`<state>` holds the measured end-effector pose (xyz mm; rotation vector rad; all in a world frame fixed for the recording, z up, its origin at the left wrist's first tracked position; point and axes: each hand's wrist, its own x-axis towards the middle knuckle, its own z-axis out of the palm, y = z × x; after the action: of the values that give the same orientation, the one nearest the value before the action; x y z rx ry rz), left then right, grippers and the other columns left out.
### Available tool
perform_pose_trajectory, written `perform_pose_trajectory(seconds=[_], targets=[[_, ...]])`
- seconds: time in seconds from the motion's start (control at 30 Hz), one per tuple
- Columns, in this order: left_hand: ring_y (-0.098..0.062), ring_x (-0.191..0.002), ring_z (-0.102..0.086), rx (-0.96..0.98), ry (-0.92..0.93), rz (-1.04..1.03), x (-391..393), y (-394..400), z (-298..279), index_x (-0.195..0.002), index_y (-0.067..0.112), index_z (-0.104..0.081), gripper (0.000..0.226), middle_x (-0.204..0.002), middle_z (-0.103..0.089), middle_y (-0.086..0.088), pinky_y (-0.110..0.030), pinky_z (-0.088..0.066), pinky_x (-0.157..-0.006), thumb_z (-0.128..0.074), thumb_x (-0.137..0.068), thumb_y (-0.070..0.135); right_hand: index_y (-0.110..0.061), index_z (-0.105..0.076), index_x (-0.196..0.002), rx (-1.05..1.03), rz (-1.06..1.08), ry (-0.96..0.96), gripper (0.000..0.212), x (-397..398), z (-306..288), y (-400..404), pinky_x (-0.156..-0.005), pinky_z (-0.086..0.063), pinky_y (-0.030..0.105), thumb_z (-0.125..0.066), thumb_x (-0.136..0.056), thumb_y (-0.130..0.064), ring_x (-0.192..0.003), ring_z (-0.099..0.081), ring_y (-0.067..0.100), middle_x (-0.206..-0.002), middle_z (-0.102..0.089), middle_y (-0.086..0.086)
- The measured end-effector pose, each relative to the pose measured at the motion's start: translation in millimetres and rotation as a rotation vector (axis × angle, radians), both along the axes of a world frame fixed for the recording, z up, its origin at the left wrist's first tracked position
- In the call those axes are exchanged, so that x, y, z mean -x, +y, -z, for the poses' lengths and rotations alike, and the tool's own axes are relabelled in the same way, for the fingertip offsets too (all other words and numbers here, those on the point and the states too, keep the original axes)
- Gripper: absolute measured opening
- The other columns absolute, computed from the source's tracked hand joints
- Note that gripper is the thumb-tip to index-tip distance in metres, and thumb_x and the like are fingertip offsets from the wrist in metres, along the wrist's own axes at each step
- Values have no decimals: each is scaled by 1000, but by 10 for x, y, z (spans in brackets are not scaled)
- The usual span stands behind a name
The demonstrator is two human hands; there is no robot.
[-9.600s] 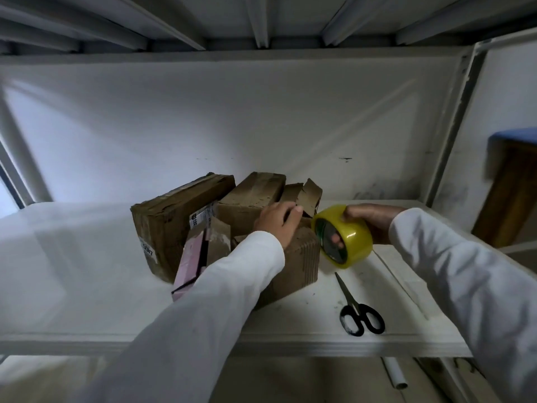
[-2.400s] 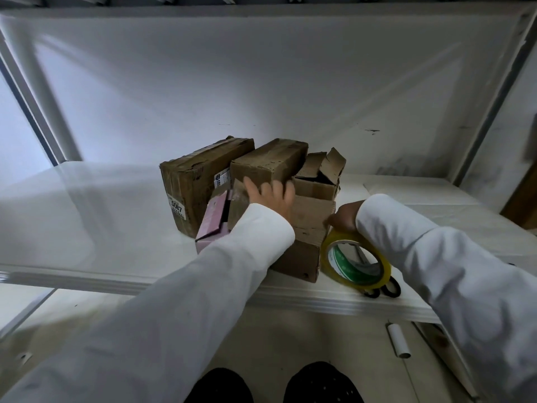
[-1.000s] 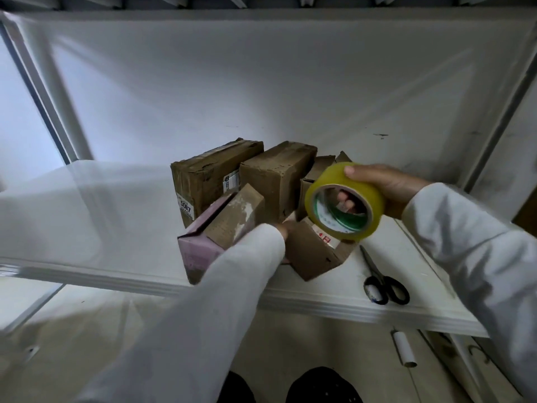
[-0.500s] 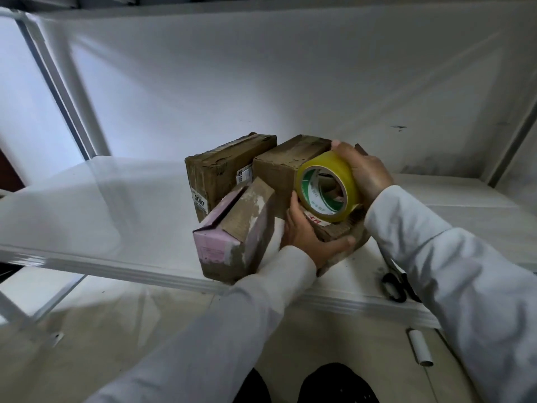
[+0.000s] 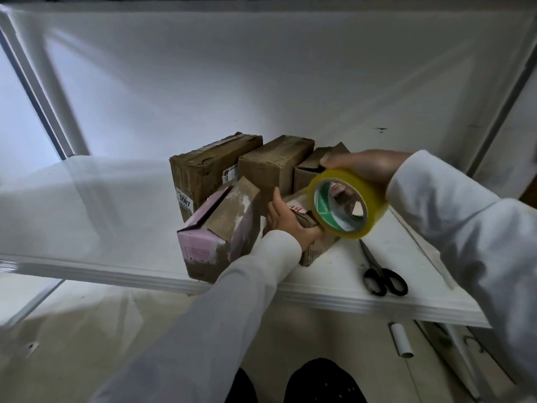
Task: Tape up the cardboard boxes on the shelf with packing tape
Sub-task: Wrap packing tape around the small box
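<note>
On the white shelf [image 5: 87,199] I see a cluster of cardboard boxes near its middle. Farthest left at the back stands a taped box [image 5: 209,167] with a label reading 5007 on its near face. In front of it, at the shelf's front edge, sits a pink box [image 5: 215,237] with a brown flap raised on top. Behind that, in the back row, a second brown box [image 5: 273,164] stands just right of the taped one, and right of that an open box [image 5: 308,170] shows loose flaps.

My left hand [image 5: 287,222], in a white sleeve, reaches between the pink box and a small box [image 5: 313,245]; its grip is curled round that small box, thumb up along the near side, fingers wrapped under the edge. The small box sits tilted, bearing a label with red marks.

Just right and in front of it, my right hand [image 5: 366,170] holds the tape roll [image 5: 345,207], a yellowish roll with a green core, grip closed over its top rim, with at least one finger showing inside the core. The roll hangs in front of the small box; I cannot tell whether they touch.

Right of the boxes, black-handled scissors [image 5: 380,274] lie flat on the shelf near its front edge. Below, on the floor, lies a white tube [image 5: 402,340].
</note>
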<state>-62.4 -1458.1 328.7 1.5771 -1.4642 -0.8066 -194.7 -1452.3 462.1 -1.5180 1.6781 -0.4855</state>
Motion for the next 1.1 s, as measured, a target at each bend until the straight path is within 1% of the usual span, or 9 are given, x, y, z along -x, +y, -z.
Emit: perform_pose_trajectory(seconds=[0.2, 0.33, 0.47, 0.57, 0.7, 0.77, 0.9, 0.97, 1.1], targets=[[-28, -143, -11, -25, -37, 50, -8, 34, -81, -149, 25, 7, 126, -155, -6, -3, -48, -20, -115, -86, -64, 25, -14, -55, -120, -85, 57, -10, 55, 111, 263, 115, -92, -47, 39, -59, -83, -54, -98, -59, 31, -106, -62, 13], [-31, -145, -9, -122, -277, 180, -142, 57, -157, -150, 24, 10, 128, -156, -2, -6, -49, -18, -117, -86, -65, 30, -14, -56, -121, -63, 70, -43, 56, 126, 300, 130, -92, -47, 40, -59, -83, -54, -99, -59, 32, -108, -62, 14], [-33, -145, -9, -241, -613, 177, -244, -98, -502, -152, 14, -6, 83, -159, 2, -12, -42, -16, -118, -52, -91, 46, -12, -60, -115, -52, 41, -97, 51, 111, 300, 109, -91, -47, 40, -61, -82, -52, -87, -60, 28, -93, -64, 12], [-32, -135, -34, -94, -837, 409, -267, -123, -591, -147, 9, -31, 52, -151, -31, -17, -31, -29, -105, -30, -102, 34, -11, -60, -104, -79, 23, -135, 44, 114, 297, 126, -75, -49, 34, -59, -85, -50, -71, -58, 24, -80, -62, 11], [-30, -147, -3, -117, -756, 357, 6, -114, -548, -152, 16, -8, 57, -160, -4, -10, -38, -9, -118, -24, -103, 41, -6, -57, -118, -114, 73, -294, 54, 234, 691, 208, -68, -53, 33, -59, -84, -49, -67, -62, 25, -79, -64, 13], [-30, -147, 3, -214, -784, 328, 16, -211, -538, -152, 16, 1, 69, -160, 5, -5, -40, -5, -119, -26, -100, 52, -5, -61, -114, -183, 120, -288, 61, 235, 935, 313, -51, -49, 26, -60, -81, -56, -49, -59, 25, -64, -65, 14], [-34, -146, 3, -196, -913, 363, 27, -200, -531, -152, 18, 5, 92, -160, 9, -4, -44, -9, -118, -41, -89, 65, -5, -64, -105, -112, 146, -273, 62, 192, 1040, 266, -60, -51, 28, -59, -79, -62, -60, -63, 29, -72, -67, 17], [-32, -145, 3, -134, -782, 301, 7, -169, -464, -152, 23, -1, 90, -160, 8, -1, -45, -13, -117, -49, -87, 62, -9, -63, -100, -98, 131, -284, 50, 180, 1000, 268, -57, -53, 27, -57, -84, -55, -61, -64, 25, -76, -67, 15], [-24, -144, -6, 119, -332, 158, -56, -24, -194, -152, 22, -12, 94, -158, -4, 2, -42, -18, -115, -68, -81, 46, -14, -63, -90, -103, 89, -278, 43, 203, 1013, 331, -79, -54, 38, -59, -81, -57, -79, -67, 32, -88, -70, 18]])
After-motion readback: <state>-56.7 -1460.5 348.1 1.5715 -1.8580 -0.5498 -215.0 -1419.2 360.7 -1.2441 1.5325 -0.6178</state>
